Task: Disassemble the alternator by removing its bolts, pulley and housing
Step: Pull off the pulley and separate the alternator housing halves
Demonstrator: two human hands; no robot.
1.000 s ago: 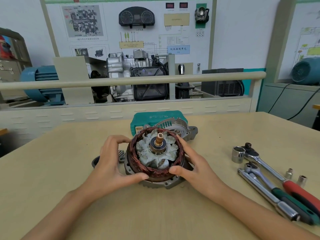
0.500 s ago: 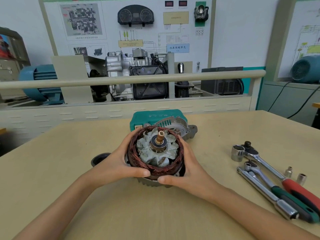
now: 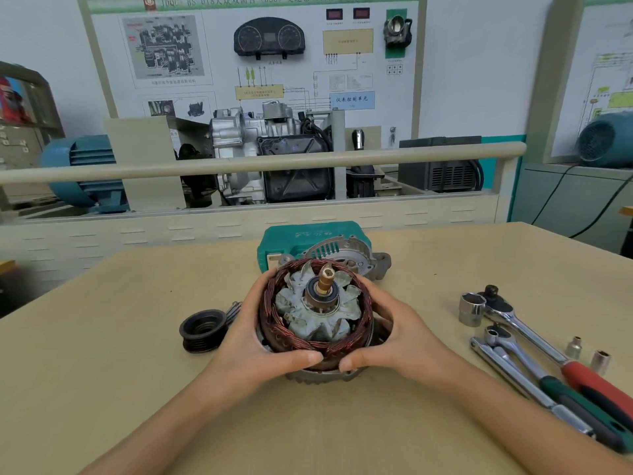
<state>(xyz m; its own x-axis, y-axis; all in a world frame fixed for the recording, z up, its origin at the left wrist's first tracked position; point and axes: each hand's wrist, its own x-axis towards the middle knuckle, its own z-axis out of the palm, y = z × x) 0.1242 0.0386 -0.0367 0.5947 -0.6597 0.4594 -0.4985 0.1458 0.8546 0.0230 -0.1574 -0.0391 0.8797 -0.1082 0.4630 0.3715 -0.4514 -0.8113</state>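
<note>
Head view, change: the copper coil ring (image 3: 317, 344) has come up off the lower housing (image 3: 322, 374) since a second ago; the hands have closed in round it.
Left hand (image 3: 255, 341): curled round the ring's left side.
Right hand (image 3: 394, 337): curled round its right side.
Place: mid-table (image 3: 102, 389), pulley (image 3: 202, 330) to the left, rear cover (image 3: 346, 257) behind.
Meaning: housing likely separating.

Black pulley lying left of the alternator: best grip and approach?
Take the pulley by its grooved outer rim, thumb and fingers on opposite sides, coming from above. It lies flat on the table, bore up, left side free; the left hand sits close on its right.
</note>
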